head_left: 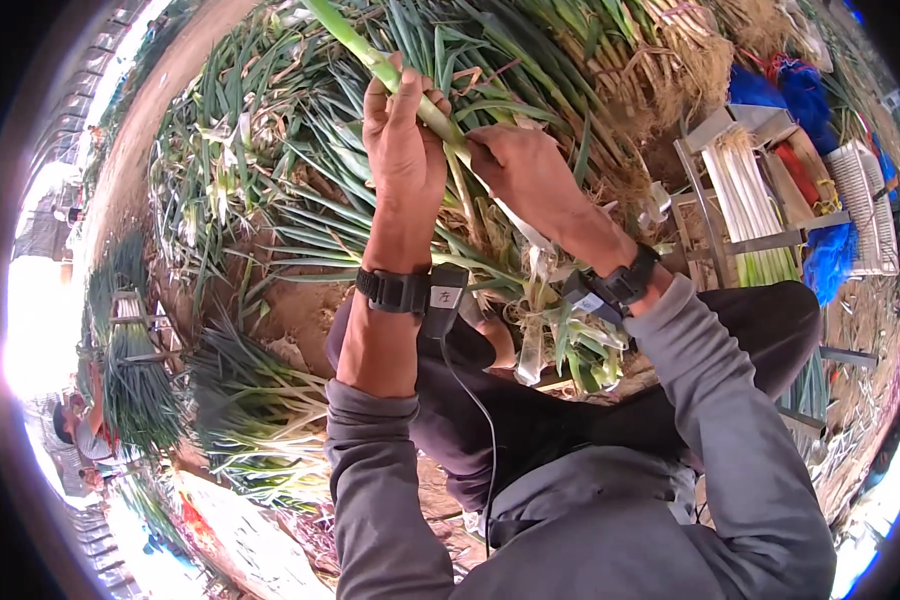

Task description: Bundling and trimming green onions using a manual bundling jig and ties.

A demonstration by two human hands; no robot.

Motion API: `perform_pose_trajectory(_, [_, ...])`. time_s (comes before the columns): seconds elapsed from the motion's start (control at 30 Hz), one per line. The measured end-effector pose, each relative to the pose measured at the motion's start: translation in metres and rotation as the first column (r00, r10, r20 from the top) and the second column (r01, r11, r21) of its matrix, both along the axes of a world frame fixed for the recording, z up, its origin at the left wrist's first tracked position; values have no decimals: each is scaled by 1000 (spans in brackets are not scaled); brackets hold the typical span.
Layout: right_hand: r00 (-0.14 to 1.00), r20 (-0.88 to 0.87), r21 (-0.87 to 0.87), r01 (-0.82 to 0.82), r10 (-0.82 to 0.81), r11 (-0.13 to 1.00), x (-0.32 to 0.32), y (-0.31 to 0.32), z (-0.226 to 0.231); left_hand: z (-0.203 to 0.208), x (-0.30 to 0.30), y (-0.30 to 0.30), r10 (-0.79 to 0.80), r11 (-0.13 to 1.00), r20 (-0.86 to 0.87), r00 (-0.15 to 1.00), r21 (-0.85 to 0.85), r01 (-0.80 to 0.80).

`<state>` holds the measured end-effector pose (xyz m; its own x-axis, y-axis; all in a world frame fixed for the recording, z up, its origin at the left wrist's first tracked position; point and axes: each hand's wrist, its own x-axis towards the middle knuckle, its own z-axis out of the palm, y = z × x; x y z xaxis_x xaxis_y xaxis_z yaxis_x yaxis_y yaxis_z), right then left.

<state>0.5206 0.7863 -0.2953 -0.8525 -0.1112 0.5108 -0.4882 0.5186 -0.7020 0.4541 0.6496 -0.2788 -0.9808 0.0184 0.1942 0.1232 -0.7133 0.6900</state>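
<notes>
A thick green onion stalk (348, 36) slants across the top middle, its green end running out of the picture. My left hand (407, 140) is closed around it, thumb laid along the stalk. Just to the right, my right hand (535, 175) is closed in a pinch at the paler, lower part. A pale strip (518, 220) hangs below the right hand; whether it is loose leaf or part of the stalk I cannot tell. Under both hands lie loose green onions (320, 165). Peeled leaf scraps (595, 345) lie near my feet.
Rooted onion bundles (670, 65) are heaped at the far right. A metal rack (705, 200) holds white onion stalks (745, 190), beside blue netting (810, 100) and a white basket (863, 200). More onions (260, 400) lie at left, near a racked bundle (140, 375) and another person (80, 430).
</notes>
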Motion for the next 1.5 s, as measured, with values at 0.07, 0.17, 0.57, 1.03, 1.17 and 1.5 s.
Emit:
perform_pose_trajectory(0.07, [980, 201, 37, -15, 7, 999, -5, 1, 4, -2, -1, -1, -5, 1000, -19, 1000, -7, 5])
perform_pose_trajectory(0.17, [989, 142, -94, -32, 45, 995, 2, -5, 4, -2, 2, 1, 10, 1000, -24, 1000, -29, -11])
perform_pose_trajectory(0.57, [978, -29, 181, 210, -208, 961, -5, -1, -6, -2, 9, 7, 78, 979, -65, 995, -183, -89])
perform_pose_trajectory(1.03, [833, 528, -497, 144, 166, 856, 13, 15, 6, 5, 22, 14, -59, 976, -197, 979, -216, 16])
perform_pose_trajectory(1.17, [813, 531, -609, 170, 238, 775, 19, 9, 3, 8, 24, 9, -25, 982, -161, 987, -188, -6])
perform_pose_trajectory(1.5, [742, 538, -805, 310, 401, 506, 20, 0, -23, 16, 38, 9, 26, 897, -286, 958, -417, -148])
